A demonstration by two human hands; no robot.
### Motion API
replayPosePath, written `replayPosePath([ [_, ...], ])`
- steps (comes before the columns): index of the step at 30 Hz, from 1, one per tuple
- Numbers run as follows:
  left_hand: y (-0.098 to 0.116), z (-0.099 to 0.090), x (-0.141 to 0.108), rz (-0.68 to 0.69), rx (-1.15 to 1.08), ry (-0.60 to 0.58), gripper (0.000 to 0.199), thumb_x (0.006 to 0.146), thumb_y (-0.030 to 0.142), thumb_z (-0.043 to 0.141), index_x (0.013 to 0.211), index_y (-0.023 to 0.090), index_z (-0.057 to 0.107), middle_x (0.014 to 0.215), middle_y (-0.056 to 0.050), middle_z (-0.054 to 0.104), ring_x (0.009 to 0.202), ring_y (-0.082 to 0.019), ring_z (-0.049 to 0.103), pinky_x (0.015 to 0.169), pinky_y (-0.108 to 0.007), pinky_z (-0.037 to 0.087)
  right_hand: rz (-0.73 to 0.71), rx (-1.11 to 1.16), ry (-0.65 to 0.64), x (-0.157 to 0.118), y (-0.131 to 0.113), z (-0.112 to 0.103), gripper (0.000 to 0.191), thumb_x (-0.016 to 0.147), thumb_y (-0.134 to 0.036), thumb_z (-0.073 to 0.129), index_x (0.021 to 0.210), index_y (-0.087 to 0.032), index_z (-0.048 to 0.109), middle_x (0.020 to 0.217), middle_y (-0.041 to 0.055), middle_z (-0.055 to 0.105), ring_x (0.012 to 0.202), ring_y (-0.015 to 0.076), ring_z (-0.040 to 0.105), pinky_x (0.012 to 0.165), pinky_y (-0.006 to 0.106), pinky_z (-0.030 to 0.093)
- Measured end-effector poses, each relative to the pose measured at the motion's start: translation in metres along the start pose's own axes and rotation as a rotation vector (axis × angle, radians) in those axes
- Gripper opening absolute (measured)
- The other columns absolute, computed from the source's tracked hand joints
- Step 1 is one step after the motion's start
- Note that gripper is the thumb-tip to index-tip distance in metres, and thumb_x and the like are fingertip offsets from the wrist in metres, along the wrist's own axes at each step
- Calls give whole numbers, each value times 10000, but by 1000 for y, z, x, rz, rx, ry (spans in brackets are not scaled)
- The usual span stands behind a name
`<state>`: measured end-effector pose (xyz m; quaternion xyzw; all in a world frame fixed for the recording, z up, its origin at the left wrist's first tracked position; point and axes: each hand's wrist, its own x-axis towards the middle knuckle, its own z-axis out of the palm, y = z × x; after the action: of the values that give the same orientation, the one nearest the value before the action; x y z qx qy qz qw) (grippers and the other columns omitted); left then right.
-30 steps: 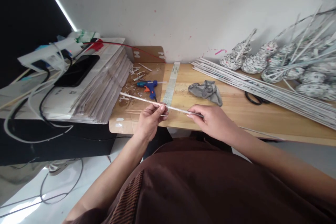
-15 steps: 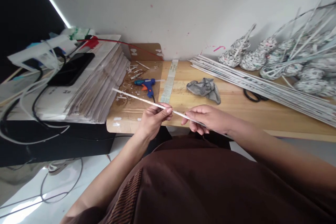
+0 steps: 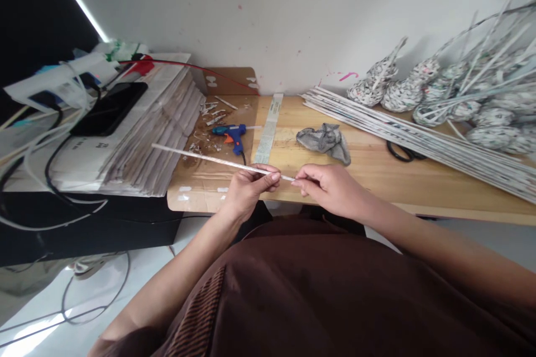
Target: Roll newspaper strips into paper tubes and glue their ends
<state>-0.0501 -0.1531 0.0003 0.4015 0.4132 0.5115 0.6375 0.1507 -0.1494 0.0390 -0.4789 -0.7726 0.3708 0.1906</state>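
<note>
A thin white paper stick (image 3: 201, 157) slants across in front of me, its far end over the paper stack at the left. My left hand (image 3: 252, 187) pinches it between thumb and fingers near its right part. The fingertips of my right hand (image 3: 324, 185) are closed on the stick's right end, a short gap from my left hand. Beyond my left hand lie a blue glue gun (image 3: 237, 138) on brown cardboard (image 3: 199, 196) and a printed paper strip (image 3: 270, 128). A crumpled grey cloth (image 3: 324, 141) rests on the wooden table (image 3: 377, 178).
A bundle of paper sticks (image 3: 402, 133) crosses the table's right side, over black-handled scissors (image 3: 400, 150). Woven paper balls (image 3: 404, 93) stand behind it. At left, a tall paper stack (image 3: 154, 145) carries a black phone (image 3: 109, 109), a power strip (image 3: 58, 86) and cables.
The stick has moved left through my left hand, so more of it extends leftward. My right hand now pinches its right end, with its fingers drawn closer together.
</note>
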Motion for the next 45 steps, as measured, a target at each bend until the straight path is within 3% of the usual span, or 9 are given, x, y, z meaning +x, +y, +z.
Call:
replayPosePath([
  [3, 0, -1, 0, -5, -37, -18, 202, 663, 246, 846, 790, 142, 728, 634, -11, 654, 596, -94, 604, 581, -205, 482, 165, 316, -268, 3, 2, -6, 358, 967, -457, 453, 936, -172, 668, 702, 37, 692, 576, 128, 596, 548, 243, 406],
  [5, 1, -3, 0, -25, -60, -8, 203, 665, 247, 845, 793, 145, 725, 646, -7, 652, 597, -91, 606, 581, -201, 484, 157, 349, -308, 4, 4, -10, 392, 964, -490, 448, 971, -168, 672, 702, 38, 695, 599, 129, 591, 563, 245, 405],
  [12, 5, -1, 2, -59, -82, 61, 278, 649, 276, 854, 860, 155, 720, 659, 4, 643, 610, -89, 606, 563, -189, 481, -16, -181, 49, -3, 6, -12, 189, 899, -376, 605, 910, -200, 674, 767, 26, 716, 629, 142, 586, 612, 264, 354],
  [17, 0, 10, 0, -113, -28, -24, 242, 655, 285, 851, 783, 135, 712, 639, -27, 666, 598, -104, 608, 546, -198, 470, -156, -325, 141, -5, 3, -2, 205, 922, -371, 575, 934, -191, 673, 832, 76, 707, 749, 194, 615, 679, 290, 371],
  [19, -2, 11, 0, -84, -20, -33, 227, 661, 276, 848, 774, 131, 716, 640, -33, 674, 602, -104, 611, 565, -204, 477, -98, -213, 93, -4, 3, -2, 238, 924, -401, 571, 884, -188, 669, 797, 65, 710, 701, 175, 607, 653, 281, 374],
  [24, -2, 9, -2, -62, -21, -56, 210, 665, 263, 846, 778, 136, 723, 629, -22, 668, 594, -100, 605, 587, -216, 484, 115, 288, -263, 2, 6, -9, 375, 965, -492, 453, 917, -180, 656, 765, 47, 737, 626, 132, 604, 593, 250, 404],
  [30, -2, 10, -4, -115, -63, -3, 246, 634, 255, 866, 783, 130, 716, 628, -19, 671, 580, -98, 618, 581, -214, 501, 15, -7, 11, -2, 2, -9, 231, 879, -414, 621, 853, -186, 650, 768, 26, 715, 597, 117, 560, 587, 253, 367],
  [36, -8, 7, -5, -92, -52, -50, 254, 649, 250, 859, 814, 123, 714, 642, -19, 682, 596, -105, 631, 596, -229, 516, 120, 235, -285, 0, 8, -9, 358, 948, -492, 483, 906, -177, 649, 706, 21, 702, 554, 114, 533, 552, 247, 371],
  [45, -6, 4, -6, -85, -59, 21, 271, 626, 263, 871, 805, 123, 723, 632, -13, 677, 577, -95, 618, 578, -218, 506, -184, -227, 122, -5, 3, 1, 214, 931, -343, 558, 872, -185, 691, 746, 33, 665, 696, 148, 578, 662, 272, 372],
])
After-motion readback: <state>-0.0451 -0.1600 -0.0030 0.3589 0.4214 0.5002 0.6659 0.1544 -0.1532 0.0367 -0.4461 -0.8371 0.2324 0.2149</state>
